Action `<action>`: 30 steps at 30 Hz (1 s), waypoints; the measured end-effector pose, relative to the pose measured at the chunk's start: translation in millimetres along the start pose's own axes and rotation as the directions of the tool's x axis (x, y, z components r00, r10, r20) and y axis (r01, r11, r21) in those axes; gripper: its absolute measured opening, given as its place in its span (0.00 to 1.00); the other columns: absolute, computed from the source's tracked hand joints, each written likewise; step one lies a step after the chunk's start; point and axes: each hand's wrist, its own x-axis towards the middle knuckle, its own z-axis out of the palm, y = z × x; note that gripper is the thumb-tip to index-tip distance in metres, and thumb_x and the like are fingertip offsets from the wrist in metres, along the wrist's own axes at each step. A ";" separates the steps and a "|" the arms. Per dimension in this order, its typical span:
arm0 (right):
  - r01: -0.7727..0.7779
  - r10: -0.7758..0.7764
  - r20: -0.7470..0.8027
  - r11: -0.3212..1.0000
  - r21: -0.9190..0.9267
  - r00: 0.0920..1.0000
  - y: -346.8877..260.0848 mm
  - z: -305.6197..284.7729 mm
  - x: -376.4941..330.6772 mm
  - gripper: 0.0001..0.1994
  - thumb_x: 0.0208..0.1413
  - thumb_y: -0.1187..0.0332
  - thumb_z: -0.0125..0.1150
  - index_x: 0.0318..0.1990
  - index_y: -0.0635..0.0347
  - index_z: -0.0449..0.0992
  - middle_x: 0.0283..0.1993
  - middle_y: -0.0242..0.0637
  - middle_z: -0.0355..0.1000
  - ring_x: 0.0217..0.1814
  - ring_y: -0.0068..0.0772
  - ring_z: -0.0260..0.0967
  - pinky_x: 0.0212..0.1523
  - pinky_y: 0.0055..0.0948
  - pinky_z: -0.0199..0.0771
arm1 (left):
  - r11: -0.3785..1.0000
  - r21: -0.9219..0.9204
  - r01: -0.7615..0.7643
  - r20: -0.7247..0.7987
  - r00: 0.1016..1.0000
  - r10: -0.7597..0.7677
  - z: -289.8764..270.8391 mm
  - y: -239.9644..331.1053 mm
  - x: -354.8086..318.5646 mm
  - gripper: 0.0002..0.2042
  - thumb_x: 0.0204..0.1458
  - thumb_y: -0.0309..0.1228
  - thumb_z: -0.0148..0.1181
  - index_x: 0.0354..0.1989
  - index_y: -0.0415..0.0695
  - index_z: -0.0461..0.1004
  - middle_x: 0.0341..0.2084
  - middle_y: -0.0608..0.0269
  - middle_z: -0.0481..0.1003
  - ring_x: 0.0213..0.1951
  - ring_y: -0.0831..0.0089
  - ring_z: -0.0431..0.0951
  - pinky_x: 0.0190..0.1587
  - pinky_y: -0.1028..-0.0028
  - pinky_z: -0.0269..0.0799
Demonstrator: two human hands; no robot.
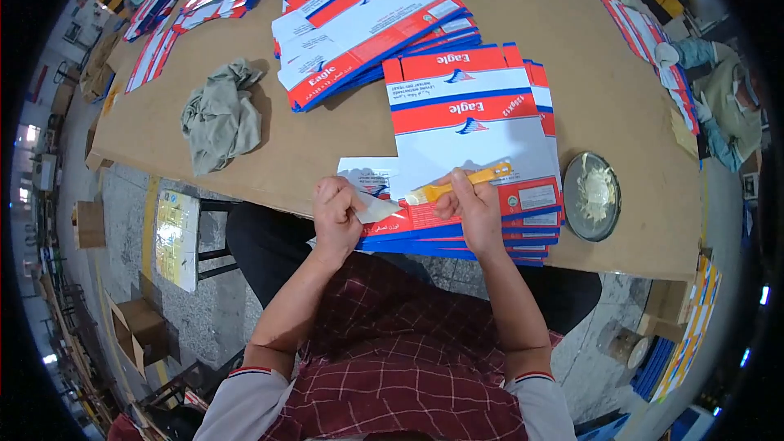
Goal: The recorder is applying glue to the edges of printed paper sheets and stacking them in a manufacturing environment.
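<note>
My right hand point(471, 211) grips a yellow-handled brush point(483, 175), its pale bristles pointing left near a flat carton. Pinched in my left hand point(336, 214) is a white carton flap point(374, 207), lifted and tilted toward the bristles. The flat red, white and blue cartons point(482, 147) lie in a fanned stack at the near table edge, beneath both hands. To the right of that stack sits a round dark bowl point(575, 216) with whitish paste in it. Paste on the bristles is too small to tell.
More flat cartons point(367, 33) are heaped farther back on the brown table point(302, 143), with others at far left. A crumpled grey-green cloth point(222, 118) lies left of me. Another person point(727, 98) handles cartons at the right edge. A cardboard box point(140, 328) stands on the floor.
</note>
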 end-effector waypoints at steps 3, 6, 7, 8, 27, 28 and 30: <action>0.000 0.003 0.042 0.998 -0.064 0.999 -0.4 -1.0 -3.9 0.18 0.61 0.59 0.43 0.32 0.68 0.72 0.19 0.33 0.68 0.20 0.18 0.65 0.23 0.17 0.65 | 1.000 -0.010 0.010 0.009 1.000 -0.010 2.3 1.0 -4.8 0.11 0.23 0.10 0.49 0.16 0.41 0.62 0.20 0.59 0.62 0.32 0.61 0.67 0.38 0.67 0.59; 0.010 0.028 0.137 0.963 -0.268 0.990 -2.0 1.6 -6.8 0.18 0.61 0.59 0.42 0.34 0.66 0.72 0.20 0.34 0.68 0.21 0.17 0.64 0.26 0.16 0.66 | 1.000 -0.010 0.015 0.006 1.000 -0.014 2.8 0.9 -8.6 0.12 0.23 0.10 0.49 0.16 0.41 0.62 0.20 0.59 0.62 0.32 0.60 0.67 0.38 0.67 0.60; 0.007 0.030 0.136 0.964 -0.266 0.990 -2.0 1.3 -6.7 0.18 0.61 0.59 0.42 0.34 0.66 0.72 0.20 0.34 0.68 0.21 0.17 0.64 0.26 0.16 0.66 | 1.000 -0.015 0.022 0.003 1.000 -0.022 3.2 0.1 -10.0 0.12 0.23 0.10 0.48 0.16 0.41 0.62 0.20 0.59 0.62 0.32 0.60 0.67 0.38 0.67 0.60; -0.005 0.055 0.166 0.957 -0.289 0.985 -2.1 0.9 -6.0 0.18 0.61 0.59 0.42 0.35 0.67 0.72 0.20 0.35 0.68 0.21 0.17 0.65 0.25 0.16 0.66 | 0.999 -0.020 0.029 0.000 1.000 -0.029 3.4 -0.2 -10.9 0.12 0.24 0.10 0.48 0.17 0.41 0.62 0.20 0.59 0.62 0.32 0.60 0.67 0.38 0.68 0.61; -0.287 0.255 0.233 0.951 0.114 0.938 -4.5 -14.7 7.8 0.18 0.61 0.58 0.42 0.35 0.66 0.71 0.22 0.36 0.68 0.22 0.19 0.67 0.26 0.15 0.69 | 1.000 0.003 0.010 0.002 1.000 -0.010 0.9 -2.4 -9.2 0.11 0.27 0.09 0.49 0.16 0.39 0.61 0.22 0.59 0.62 0.32 0.64 0.67 0.35 0.72 0.64; -0.286 0.254 0.233 0.952 0.113 0.939 -5.0 -14.7 7.3 0.18 0.61 0.58 0.42 0.35 0.66 0.71 0.22 0.36 0.68 0.22 0.19 0.67 0.26 0.15 0.69 | 1.000 0.015 0.013 0.007 1.000 -0.013 1.1 -1.4 -8.5 0.11 0.27 0.09 0.49 0.16 0.40 0.61 0.22 0.59 0.62 0.32 0.64 0.67 0.35 0.73 0.64; -0.228 0.220 0.135 0.972 0.048 0.966 -5.7 -13.5 5.5 0.17 0.61 0.60 0.42 0.35 0.66 0.71 0.23 0.36 0.69 0.22 0.19 0.67 0.26 0.15 0.69 | 1.000 0.028 0.014 0.014 1.000 -0.015 1.6 -0.4 -7.8 0.11 0.27 0.09 0.49 0.16 0.40 0.61 0.22 0.60 0.62 0.32 0.65 0.67 0.35 0.73 0.63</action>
